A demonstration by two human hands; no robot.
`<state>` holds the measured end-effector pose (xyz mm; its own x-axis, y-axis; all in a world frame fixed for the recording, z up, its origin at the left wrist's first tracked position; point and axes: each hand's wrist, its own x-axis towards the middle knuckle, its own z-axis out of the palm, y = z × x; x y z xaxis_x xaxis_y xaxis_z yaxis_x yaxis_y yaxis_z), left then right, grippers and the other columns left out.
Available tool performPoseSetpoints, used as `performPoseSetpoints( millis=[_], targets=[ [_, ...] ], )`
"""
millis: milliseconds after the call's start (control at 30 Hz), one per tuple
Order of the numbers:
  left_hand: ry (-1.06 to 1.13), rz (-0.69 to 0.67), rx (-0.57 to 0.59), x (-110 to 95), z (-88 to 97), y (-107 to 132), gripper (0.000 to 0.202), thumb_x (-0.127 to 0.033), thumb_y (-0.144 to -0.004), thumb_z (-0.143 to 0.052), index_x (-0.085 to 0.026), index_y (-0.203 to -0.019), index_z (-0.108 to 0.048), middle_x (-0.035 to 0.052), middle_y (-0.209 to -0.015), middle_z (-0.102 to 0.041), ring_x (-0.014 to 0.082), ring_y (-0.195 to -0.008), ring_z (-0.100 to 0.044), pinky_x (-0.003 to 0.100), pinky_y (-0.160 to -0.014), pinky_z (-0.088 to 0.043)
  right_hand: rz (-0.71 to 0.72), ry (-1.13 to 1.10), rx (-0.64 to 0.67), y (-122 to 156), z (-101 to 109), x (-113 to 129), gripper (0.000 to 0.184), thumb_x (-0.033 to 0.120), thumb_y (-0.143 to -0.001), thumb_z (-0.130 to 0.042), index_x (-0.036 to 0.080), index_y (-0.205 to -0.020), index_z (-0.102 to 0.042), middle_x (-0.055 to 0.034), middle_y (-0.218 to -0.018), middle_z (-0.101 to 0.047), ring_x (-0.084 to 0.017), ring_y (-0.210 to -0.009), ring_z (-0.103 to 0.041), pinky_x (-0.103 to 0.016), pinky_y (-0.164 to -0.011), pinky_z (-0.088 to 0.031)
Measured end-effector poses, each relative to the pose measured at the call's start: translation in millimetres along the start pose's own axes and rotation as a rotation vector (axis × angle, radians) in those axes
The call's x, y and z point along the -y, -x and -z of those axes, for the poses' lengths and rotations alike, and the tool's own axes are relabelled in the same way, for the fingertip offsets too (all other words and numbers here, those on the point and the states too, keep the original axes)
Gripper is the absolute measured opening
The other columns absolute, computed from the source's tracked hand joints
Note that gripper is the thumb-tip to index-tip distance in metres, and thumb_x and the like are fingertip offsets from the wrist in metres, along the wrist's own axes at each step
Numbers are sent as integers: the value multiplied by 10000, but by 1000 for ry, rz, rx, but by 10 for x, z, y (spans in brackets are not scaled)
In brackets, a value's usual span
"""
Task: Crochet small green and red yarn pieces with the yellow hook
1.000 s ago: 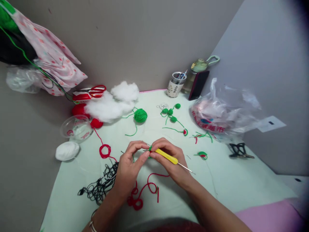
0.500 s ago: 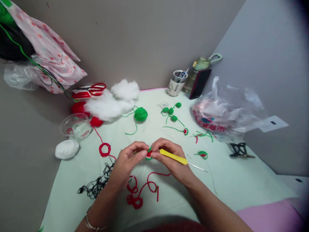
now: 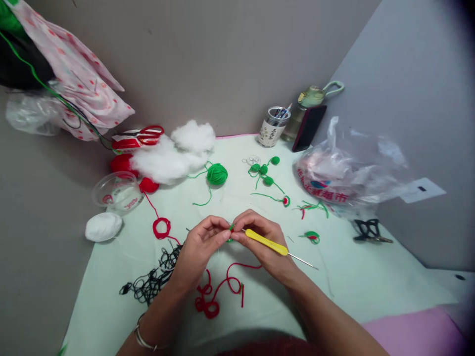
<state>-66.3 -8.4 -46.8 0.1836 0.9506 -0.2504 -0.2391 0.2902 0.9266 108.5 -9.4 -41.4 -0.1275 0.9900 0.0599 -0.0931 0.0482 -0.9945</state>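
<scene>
Between my fingertips is a small red and green crochet piece [image 3: 231, 229], mostly covered by them. My left hand [image 3: 205, 243] pinches its left side. In my right hand [image 3: 262, 241] lies a crochet hook with a yellow handle [image 3: 267, 242], its thin front end at the piece and its rear metal end pointing down to the right. The right fingertips also touch the piece. Below my hands, loose red yarn [image 3: 211, 307] curls on the table, and tangled black yarn [image 3: 148, 284] lies beside my left wrist.
A green yarn ball [image 3: 217, 174], white stuffing [image 3: 166, 160] and red scissors [image 3: 150, 134] lie farther back. Small green crocheted pieces [image 3: 263, 169] sit right of centre. On the right are a plastic bag [image 3: 345, 168] and a black claw clip [image 3: 367, 231]. A clear bowl [image 3: 118, 193] stands left.
The small crochet piece has turned between my fingers, so less of its red face and pale edge shows. My hands stay in nearly the same place.
</scene>
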Motion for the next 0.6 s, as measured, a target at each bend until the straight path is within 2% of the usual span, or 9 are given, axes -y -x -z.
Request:
performPoseSetpoints(
  millis=[133, 267, 333, 433, 600],
  targets=[
    [42, 37, 57, -37, 7, 8, 189, -334, -800, -837, -183, -803, -724, 21, -827, -671, 184, -818, -578, 285, -791, -441, -57, -84, 57, -16, 15, 26, 211, 354, -787, -899, 220, -777, -736, -17, -834, -702, -154, -762, -643, -284, -704, -532],
    [242, 182, 151, -56, 15, 6, 230, -351, -766, -856, -163, -781, -725, 29, -781, -658, 176, -790, -570, 279, -771, -435, -118, -247, 99, -38, 44, -7, 243, 328, -752, -922, 216, -744, -706, -9, -807, -718, -147, -747, -656, -279, -699, -554],
    [320, 199, 186, -63, 11, -2, 249, -356, -774, -861, -161, -752, -708, 34, -778, -651, 175, -786, -577, 281, -769, -447, -127, -298, 92, -45, 60, -39, 260, 326, -740, -930, 212, -743, -696, -4, -800, -714, -137, -717, -644, -269, -674, -546],
    [323, 137, 146, -77, -1, -11, 223, -328, -797, -861, -171, -758, -708, 26, -816, -652, 161, -783, -577, 275, -767, -454, -121, -323, 82, -49, 74, -68, 263, 324, -747, -928, 208, -750, -692, 1, -797, -707, -127, -700, -637, -265, -676, -541],
    [158, 89, 69, -88, -26, 12, 236, -358, -767, -902, -192, -865, -766, 14, -827, -667, 156, -788, -566, 271, -767, -442, -110, -246, 78, -41, 49, -14, 243, 322, -753, -925, 211, -753, -708, -2, -816, -713, -137, -735, -651, -280, -717, -547]
  ],
)
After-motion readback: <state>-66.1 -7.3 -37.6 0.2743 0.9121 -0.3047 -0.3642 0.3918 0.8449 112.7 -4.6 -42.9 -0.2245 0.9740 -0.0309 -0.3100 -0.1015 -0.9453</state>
